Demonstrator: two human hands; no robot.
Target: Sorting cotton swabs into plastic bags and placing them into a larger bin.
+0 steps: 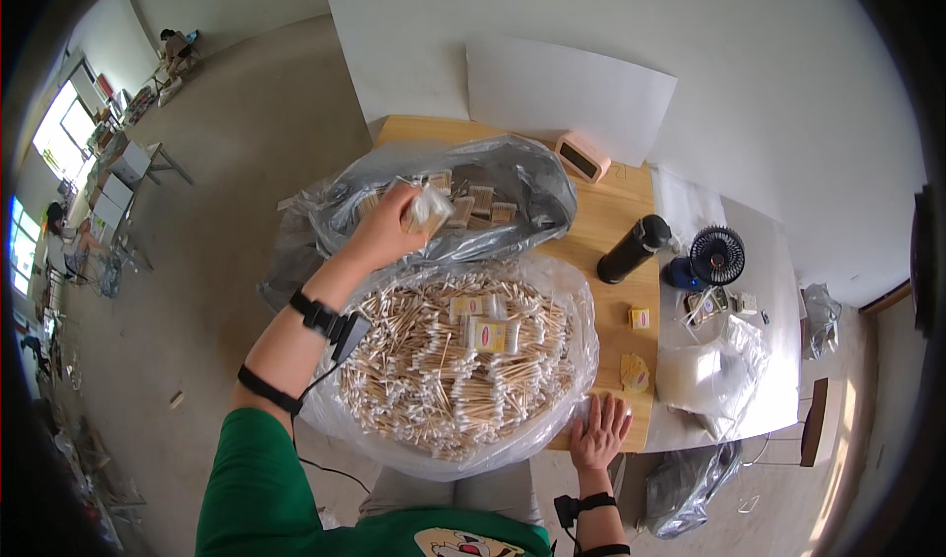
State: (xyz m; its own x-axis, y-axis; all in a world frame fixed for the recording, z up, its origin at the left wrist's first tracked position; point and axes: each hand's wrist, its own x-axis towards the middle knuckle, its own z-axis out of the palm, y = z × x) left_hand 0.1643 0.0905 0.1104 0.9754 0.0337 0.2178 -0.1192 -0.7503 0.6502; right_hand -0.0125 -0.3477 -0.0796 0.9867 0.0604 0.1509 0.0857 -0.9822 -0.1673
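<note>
Indoors, a light-wood table carried the work of a person in a green short-sleeved top. Across its near side spread a clear plastic bag, its mouth wide around a heap of loose white-tipped wooden cotton swabs. Just beyond lay a crumpled grey plastic bag, open, with swab packs inside. Above that opening the person's left hand was closed, while the right hand rested palm down on the table's near edge, fingers slightly spread, gripping nothing. A black cylindrical bottle stood to the right. On the heap sat two clear packs with yellow-and-white labels. Pinched in the left fingers was a crinkled clear plastic packet, over the grey bag; whether it touched the packs below could not be told. The step in hand appeared to be handling that packet at the bag's mouth. A move from there, by appearance, called for a loosened left grip kept clear of the grey folds.
</note>
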